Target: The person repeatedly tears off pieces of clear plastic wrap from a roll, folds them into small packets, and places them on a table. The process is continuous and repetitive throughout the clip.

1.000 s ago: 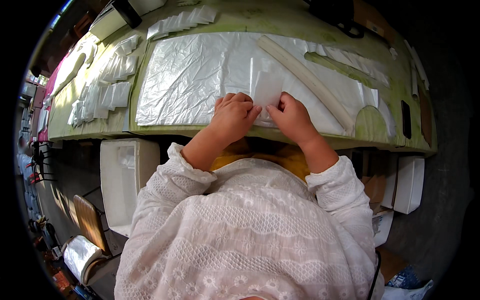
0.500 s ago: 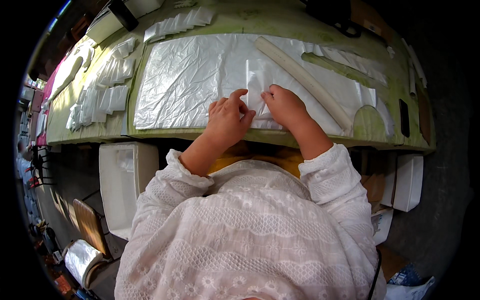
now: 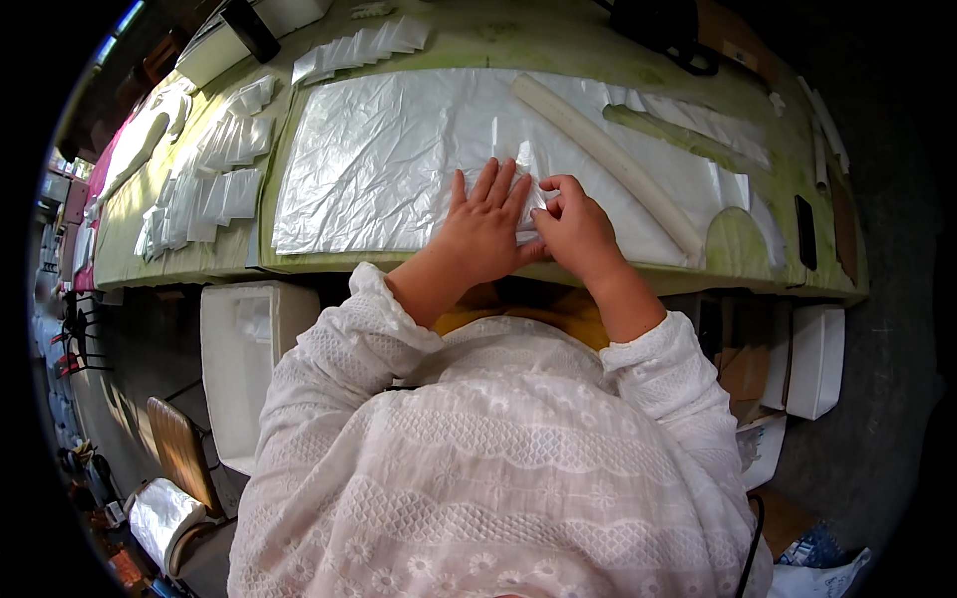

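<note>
My left hand (image 3: 481, 221) lies flat with its fingers spread, pressing on a small clear plastic bag (image 3: 526, 156). Most of that bag is hidden under the palm; its upper end shows past the fingertips. Close beside it, my right hand (image 3: 580, 227) is closed, thumb and bent forefinger pinching the bag's right edge. Beneath both hands a large crinkled sheet of clear plastic (image 3: 364, 164) covers the green tabletop (image 3: 498, 45). A long pale tube (image 3: 608, 164) lies slantwise across the sheet, right of my hands.
Rows of small clear bags (image 3: 234, 140) lie at the left, with another row (image 3: 361, 48) at the back. A black phone (image 3: 805, 232) rests near the right edge. Below the table's front edge stands a white foam box (image 3: 239, 374), and a wooden chair (image 3: 182, 448) is at lower left.
My left hand has gone from curled fingers to lying flat over the bag, moving right. My right hand has shifted slightly toward me, along the bag's right edge.
</note>
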`<state>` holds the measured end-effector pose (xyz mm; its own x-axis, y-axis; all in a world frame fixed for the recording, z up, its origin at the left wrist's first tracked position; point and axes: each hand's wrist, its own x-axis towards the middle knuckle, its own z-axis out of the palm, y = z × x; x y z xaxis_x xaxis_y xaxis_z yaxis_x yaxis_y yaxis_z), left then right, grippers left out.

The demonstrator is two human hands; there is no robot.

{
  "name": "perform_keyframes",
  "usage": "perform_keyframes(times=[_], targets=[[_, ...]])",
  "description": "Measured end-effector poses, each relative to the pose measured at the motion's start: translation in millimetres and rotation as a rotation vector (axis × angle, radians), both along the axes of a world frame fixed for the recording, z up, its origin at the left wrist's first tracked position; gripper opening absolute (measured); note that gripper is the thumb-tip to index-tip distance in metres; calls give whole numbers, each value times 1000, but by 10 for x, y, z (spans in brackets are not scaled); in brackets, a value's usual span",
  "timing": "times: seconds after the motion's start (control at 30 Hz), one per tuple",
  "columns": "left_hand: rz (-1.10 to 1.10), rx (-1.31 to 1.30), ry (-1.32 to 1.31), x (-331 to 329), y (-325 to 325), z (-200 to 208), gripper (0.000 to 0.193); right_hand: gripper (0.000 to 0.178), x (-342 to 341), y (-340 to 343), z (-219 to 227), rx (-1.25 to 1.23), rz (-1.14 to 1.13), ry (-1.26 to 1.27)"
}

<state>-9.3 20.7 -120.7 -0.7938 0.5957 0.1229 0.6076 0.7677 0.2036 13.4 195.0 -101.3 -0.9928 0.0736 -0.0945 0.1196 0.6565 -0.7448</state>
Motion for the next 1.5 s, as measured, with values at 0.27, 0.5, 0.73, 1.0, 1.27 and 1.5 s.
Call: perform_keyframes(times=[0.27, 0.5, 0.73, 1.0, 1.27, 1.5], targets=[[-314, 83, -52, 356, -184, 107, 75, 23, 709, 196, 43, -92, 135, 295], [-188, 300, -119, 148, -143, 33, 45, 29, 460, 453, -215, 203, 297, 663], [3, 445, -53, 65, -16, -86, 17, 12, 308, 414, -202, 329, 209, 551], [160, 269, 57, -81, 135, -32, 21, 31, 76, 293, -290, 523, 16, 438], [-67, 89, -14, -112, 235, -46, 65, 21, 72, 286, -284, 558, -18, 390], [-75, 183, 68, 22, 201, 46, 55, 35, 21, 305, -198, 520, 14, 353]])
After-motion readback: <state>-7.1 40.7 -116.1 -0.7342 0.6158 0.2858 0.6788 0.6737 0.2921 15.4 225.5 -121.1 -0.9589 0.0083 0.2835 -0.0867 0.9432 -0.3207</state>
